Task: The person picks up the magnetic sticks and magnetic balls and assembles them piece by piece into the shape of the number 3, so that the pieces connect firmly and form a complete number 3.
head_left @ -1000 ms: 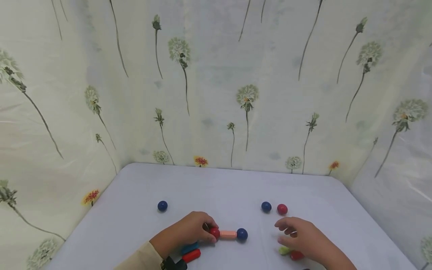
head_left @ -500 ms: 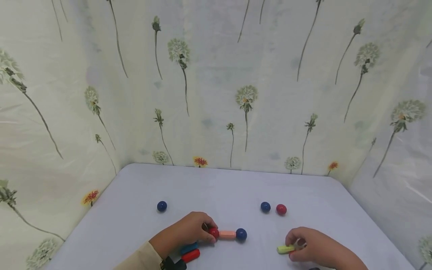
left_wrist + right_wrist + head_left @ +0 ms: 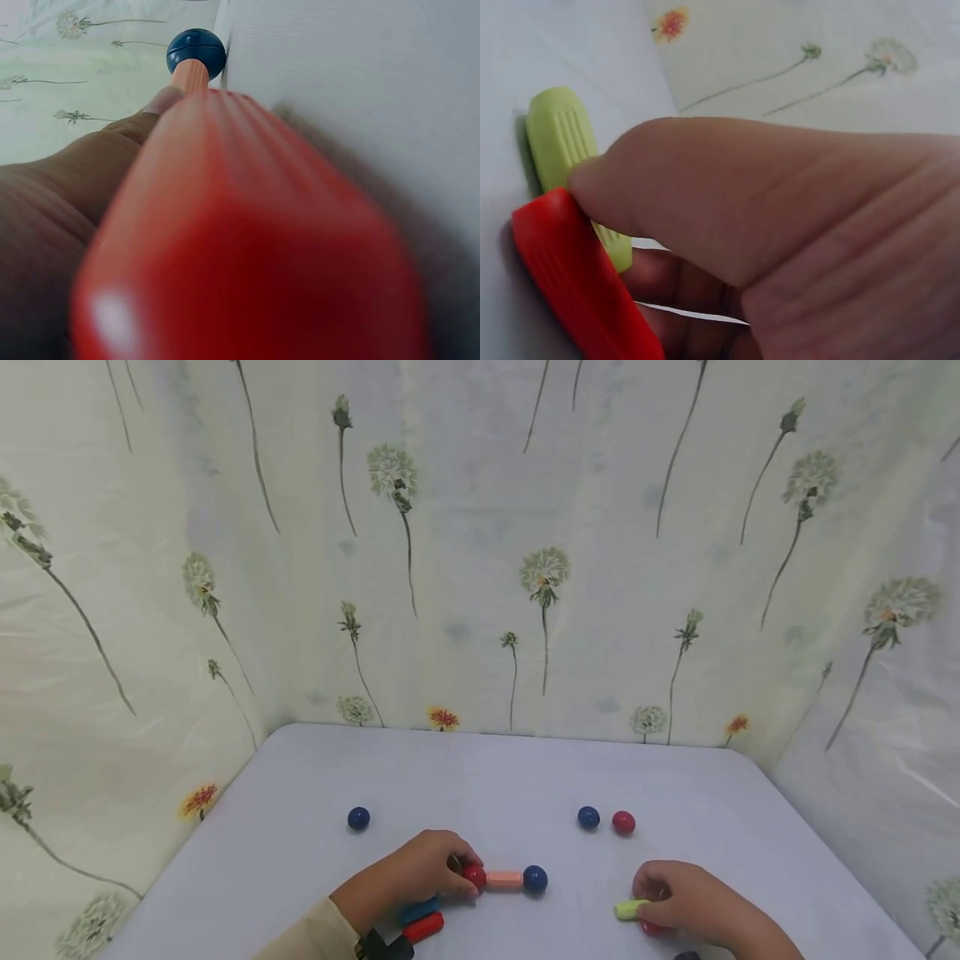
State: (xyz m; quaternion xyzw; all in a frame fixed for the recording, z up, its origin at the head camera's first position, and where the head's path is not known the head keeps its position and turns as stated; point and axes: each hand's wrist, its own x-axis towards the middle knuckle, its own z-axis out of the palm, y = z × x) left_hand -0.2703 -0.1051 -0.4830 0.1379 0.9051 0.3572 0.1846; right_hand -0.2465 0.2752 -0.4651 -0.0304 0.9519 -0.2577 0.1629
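Observation:
In the head view my left hand (image 3: pixel 431 864) pinches a red ball (image 3: pixel 473 877) at one end of a pink rod (image 3: pixel 504 880). A blue ball (image 3: pixel 535 879) sits on the rod's other end. The left wrist view has a red rod (image 3: pixel 247 225) filling its foreground, hiding most of that grip. Over on the right, my right hand (image 3: pixel 690 897) pinches a yellow-green ridged rod (image 3: pixel 628 910) between thumb and fingers. Beside it, against the yellow-green one in the right wrist view, lies another red rod (image 3: pixel 577 270), partly hidden by the hand in the head view.
Farther back on the white table (image 3: pixel 480 777) are a lone blue ball (image 3: pixel 358 818) at left, and a blue ball (image 3: pixel 588 817) beside a red ball (image 3: pixel 623 822) at right. A blue rod (image 3: pixel 420 911) lies under my left wrist. Flowered cloth (image 3: pixel 465 568) surrounds the table.
My right hand has come down and toward me onto the yellow-green rod and now pinches it. The left hand keeps holding the red ball in place.

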